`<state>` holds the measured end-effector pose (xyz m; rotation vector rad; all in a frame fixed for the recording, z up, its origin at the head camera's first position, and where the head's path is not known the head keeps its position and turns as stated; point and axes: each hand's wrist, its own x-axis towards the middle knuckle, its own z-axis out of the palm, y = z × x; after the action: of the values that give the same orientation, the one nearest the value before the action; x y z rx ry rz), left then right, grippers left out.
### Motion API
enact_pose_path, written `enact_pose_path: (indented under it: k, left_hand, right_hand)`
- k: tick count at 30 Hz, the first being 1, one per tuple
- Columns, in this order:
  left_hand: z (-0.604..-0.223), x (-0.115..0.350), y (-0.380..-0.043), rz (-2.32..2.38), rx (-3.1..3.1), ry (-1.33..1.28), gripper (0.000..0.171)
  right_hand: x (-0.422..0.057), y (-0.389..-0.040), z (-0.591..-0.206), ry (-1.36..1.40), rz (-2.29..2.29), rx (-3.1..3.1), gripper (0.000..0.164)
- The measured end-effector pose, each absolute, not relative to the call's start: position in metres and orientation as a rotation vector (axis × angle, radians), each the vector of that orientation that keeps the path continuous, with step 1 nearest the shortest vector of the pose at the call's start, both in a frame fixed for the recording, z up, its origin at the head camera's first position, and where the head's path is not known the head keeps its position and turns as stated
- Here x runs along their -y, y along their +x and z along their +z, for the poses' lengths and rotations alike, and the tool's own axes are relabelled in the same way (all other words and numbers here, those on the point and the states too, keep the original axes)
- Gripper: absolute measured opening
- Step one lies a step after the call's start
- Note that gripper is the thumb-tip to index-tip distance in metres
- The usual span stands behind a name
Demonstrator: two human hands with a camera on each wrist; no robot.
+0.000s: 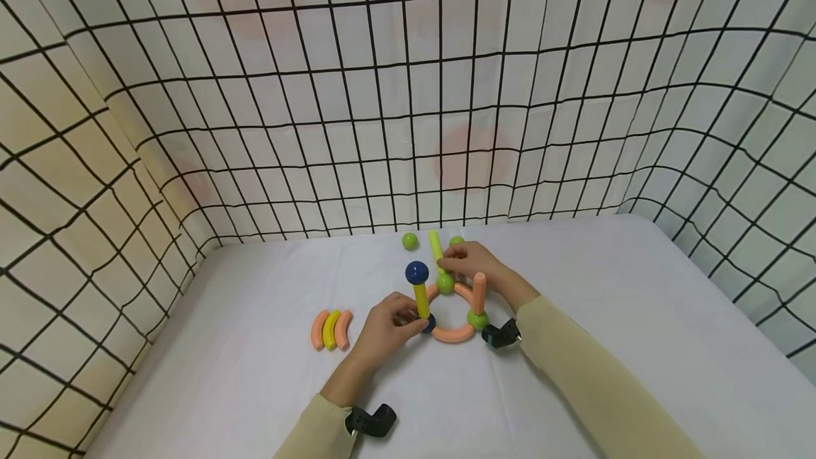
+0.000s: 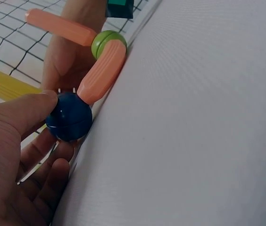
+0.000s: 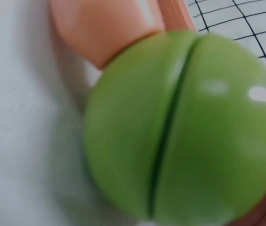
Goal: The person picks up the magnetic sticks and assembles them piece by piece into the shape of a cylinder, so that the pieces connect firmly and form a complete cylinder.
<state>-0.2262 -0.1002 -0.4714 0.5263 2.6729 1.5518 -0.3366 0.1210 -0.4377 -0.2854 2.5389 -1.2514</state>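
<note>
Salmon curved rods [image 1: 452, 335] and balls form a ring on the white table. At its left corner, my left hand [image 1: 385, 324] pinches the lower blue ball [image 2: 69, 120] between thumb and fingers. A yellow rod [image 1: 421, 301] rises from that ball, topped by another blue ball [image 1: 417, 273]. At the back corner, my right hand [image 1: 478, 264] holds a lime rod [image 1: 436, 246] near its lower end, over a green ball [image 1: 445, 283]. The right corner's green ball [image 3: 180, 127] bears an upright salmon rod [image 1: 479, 294] and fills the right wrist view.
Two curved salmon rods [image 1: 319, 330] and a curved yellow rod [image 1: 331, 330] lie side by side at the left. Loose green balls [image 1: 410, 241] sit near the back edge, one partly behind my right hand. Black netting [image 1: 408, 119] over white cloth surrounds the table.
</note>
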Motion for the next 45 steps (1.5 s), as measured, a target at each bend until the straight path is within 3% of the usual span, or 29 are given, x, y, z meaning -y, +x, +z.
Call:
enact_pose_path:
  k: [19, 45]
  left_hand:
    - [-0.472, 0.102, -0.225, 1.550, -2.670, 0.536, 0.014]
    - [-0.472, 0.101, -0.225, 1.551, -2.680, 0.550, 0.014]
  right_hand:
    - [-0.135, -0.326, -0.452, -0.412, -1.416, -2.488, 0.040]
    - [-0.142, -0.319, -0.462, -0.564, -1.450, -2.534, 0.027]
